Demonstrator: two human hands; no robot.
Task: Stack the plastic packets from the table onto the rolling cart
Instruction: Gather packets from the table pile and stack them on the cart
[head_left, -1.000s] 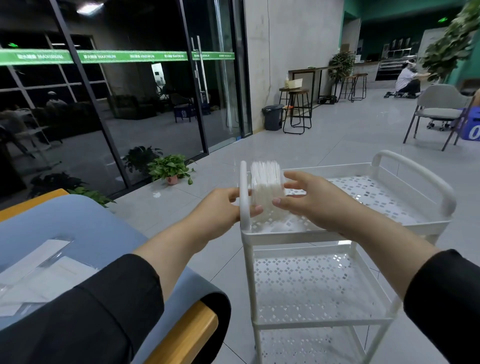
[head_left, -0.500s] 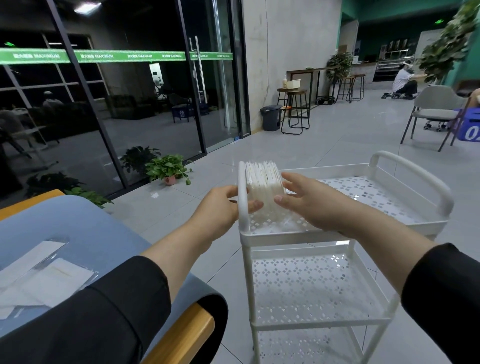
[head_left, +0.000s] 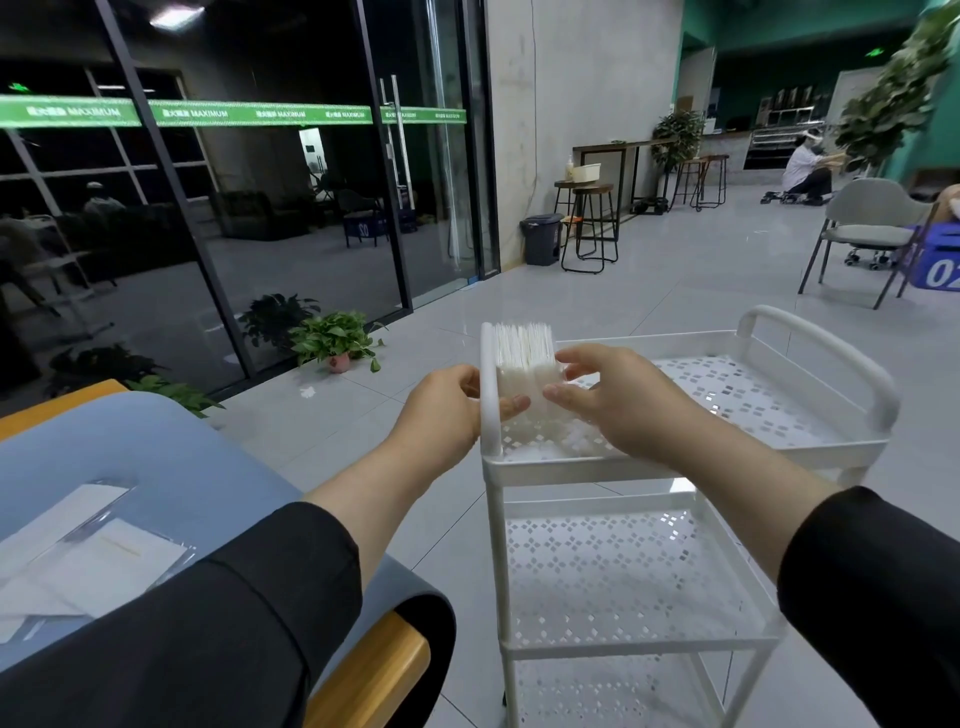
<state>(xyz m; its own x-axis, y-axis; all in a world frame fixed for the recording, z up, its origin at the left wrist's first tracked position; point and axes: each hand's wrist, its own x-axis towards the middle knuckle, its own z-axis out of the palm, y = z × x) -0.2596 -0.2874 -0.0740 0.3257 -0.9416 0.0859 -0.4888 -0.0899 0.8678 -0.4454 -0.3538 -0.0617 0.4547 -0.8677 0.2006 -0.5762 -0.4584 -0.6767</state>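
Observation:
A bundle of white plastic packets (head_left: 523, 358) stands on edge at the left end of the white rolling cart's top tray (head_left: 727, 384), against the cart's left handle (head_left: 489, 384). My left hand (head_left: 447, 410) reaches from outside the handle, its thumb pressing the bundle's near left side. My right hand (head_left: 618, 400) pinches the bundle's right side with thumb and fingers. More clear packets with white sheets (head_left: 78, 551) lie on the blue mat of the table (head_left: 171, 467) at the lower left.
The cart has two lower perforated shelves (head_left: 613, 577) and a right handle (head_left: 831, 353). A potted plant (head_left: 337, 340) and glass doors stand to the left. Stools, a bin (head_left: 541, 239) and a grey chair (head_left: 872, 228) lie farther off across the tiled floor.
The packet bundle stays upright on the top tray. My right fingers have shifted a little along its side; my left thumb still presses it. The view has drifted slightly.

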